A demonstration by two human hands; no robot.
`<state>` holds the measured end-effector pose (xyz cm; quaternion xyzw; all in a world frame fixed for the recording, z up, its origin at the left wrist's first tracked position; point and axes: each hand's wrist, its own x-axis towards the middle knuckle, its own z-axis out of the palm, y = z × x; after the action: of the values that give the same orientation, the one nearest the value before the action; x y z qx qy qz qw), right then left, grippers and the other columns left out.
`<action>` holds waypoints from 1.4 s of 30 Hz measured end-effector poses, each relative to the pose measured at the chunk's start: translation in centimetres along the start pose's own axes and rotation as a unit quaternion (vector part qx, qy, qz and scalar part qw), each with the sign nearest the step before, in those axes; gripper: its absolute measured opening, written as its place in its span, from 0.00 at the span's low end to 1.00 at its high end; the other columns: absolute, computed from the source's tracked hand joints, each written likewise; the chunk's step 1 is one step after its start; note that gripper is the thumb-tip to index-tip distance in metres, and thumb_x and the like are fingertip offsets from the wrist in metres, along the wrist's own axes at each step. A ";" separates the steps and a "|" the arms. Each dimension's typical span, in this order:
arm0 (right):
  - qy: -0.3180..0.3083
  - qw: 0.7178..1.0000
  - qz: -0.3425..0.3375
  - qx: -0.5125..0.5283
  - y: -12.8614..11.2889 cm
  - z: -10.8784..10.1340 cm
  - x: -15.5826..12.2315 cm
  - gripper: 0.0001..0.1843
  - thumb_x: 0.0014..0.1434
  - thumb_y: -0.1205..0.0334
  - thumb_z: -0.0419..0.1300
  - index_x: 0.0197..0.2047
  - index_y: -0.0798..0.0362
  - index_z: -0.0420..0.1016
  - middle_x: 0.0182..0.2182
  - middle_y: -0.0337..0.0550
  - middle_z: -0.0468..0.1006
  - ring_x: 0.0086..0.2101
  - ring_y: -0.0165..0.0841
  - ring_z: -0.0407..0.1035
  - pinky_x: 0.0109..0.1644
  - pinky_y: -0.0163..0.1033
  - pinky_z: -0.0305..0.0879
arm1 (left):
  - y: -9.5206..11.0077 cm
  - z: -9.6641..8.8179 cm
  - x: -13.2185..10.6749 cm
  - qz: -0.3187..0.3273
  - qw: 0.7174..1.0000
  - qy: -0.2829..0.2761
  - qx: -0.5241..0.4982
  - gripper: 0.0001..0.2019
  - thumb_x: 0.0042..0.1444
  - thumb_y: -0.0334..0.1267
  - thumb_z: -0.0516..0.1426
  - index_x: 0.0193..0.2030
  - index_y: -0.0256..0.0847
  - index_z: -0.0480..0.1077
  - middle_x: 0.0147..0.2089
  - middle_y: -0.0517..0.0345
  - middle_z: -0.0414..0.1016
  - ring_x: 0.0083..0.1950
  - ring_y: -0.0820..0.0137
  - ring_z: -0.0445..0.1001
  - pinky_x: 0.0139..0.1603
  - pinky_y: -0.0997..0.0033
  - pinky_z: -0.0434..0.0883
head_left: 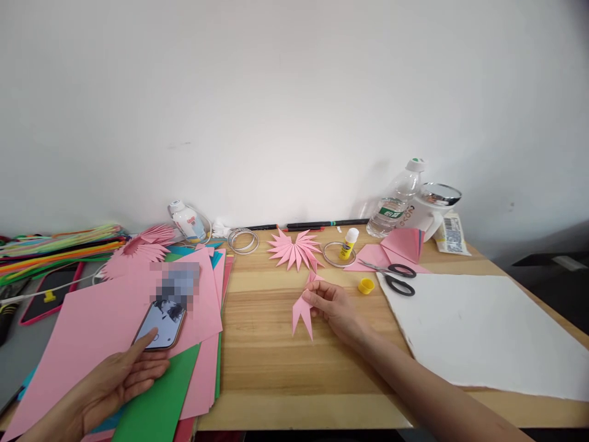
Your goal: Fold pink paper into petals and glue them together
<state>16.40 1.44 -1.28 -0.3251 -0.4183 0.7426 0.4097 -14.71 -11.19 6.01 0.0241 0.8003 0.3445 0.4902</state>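
My left hand [122,374] is palm up at the lower end of a smartphone [161,322]. The thumb presses on its lit screen, and the fingers are curled at its lower edge, partly hidden. Part of the screen is pixelated. My right hand [334,307] pinches a folded pink paper piece [302,313] with two points hanging down, above the wooden table. Just behind it lies a pink paper fan of pointed folds [294,250], spread in an open ring. A yellow glue stick [348,244] stands uncapped to the right, its yellow cap [366,285] nearer me.
Pink paper sheets [105,313] and a green sheet [159,393] are stacked at left, with a second fan [133,255] behind. Black-handled scissors [399,279] overlap a white board [483,331]. A water bottle [396,199] and white mug [435,209] stand against the wall.
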 end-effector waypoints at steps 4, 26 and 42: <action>0.006 1.000 0.005 -0.005 -0.1 0.1 0.0 0.16 0.41 0.55 0.69 0.25 0.56 0.70 0.20 0.35 0.71 0.20 0.22 0.59 0.25 0.30 0.53 | 0.0 0.0 0.3 0.002 1.000 0.013 -0.010 0.16 0.49 0.46 0.60 0.25 0.31 0.72 0.21 0.51 0.77 0.21 0.73 0.74 0.21 0.80 0.71; -0.040 0.998 -0.030 -0.040 -0.7 -0.3 -0.2 0.17 0.43 0.53 0.68 0.26 0.56 0.69 0.21 0.35 0.71 0.21 0.23 0.61 0.26 0.31 0.57 | 0.8 18.5 -4.0 0.322 0.768 -0.491 0.257 0.23 0.53 0.53 0.51 0.26 0.34 0.74 0.29 0.50 0.77 0.29 0.69 0.74 0.33 0.72 0.69; 0.029 0.999 -0.005 -0.037 0.4 -0.9 0.2 0.15 0.43 0.56 0.68 0.25 0.57 0.69 0.19 0.36 0.70 0.20 0.24 0.61 0.24 0.30 0.55 | 0.4 20.3 -0.1 0.288 0.768 -0.552 0.149 0.20 0.53 0.49 0.54 0.26 0.31 0.76 0.29 0.45 0.79 0.31 0.65 0.77 0.33 0.71 0.72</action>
<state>16.93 1.83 -2.04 -0.3592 -0.4347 0.7148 0.4136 1.49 -0.20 0.65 0.5126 0.3889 0.2732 0.7150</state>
